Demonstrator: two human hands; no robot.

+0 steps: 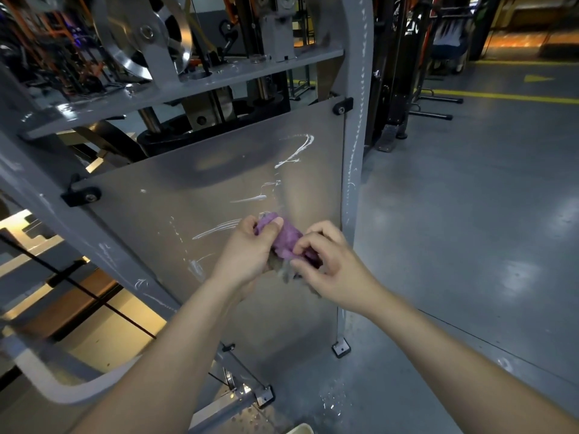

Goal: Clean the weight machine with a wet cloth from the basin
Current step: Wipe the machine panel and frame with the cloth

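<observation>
The cloth [286, 238] looks soft and crumpled, purple with a greyish, grimy part. The panel [219, 189] is smooth, translucent plastic with a dull sheen, streaked white. The frame [357, 120] is grey painted metal, slightly glossy. The pulley wheel [147, 36] is bright polished metal. The floor [485, 198] is smooth and shiny.
</observation>
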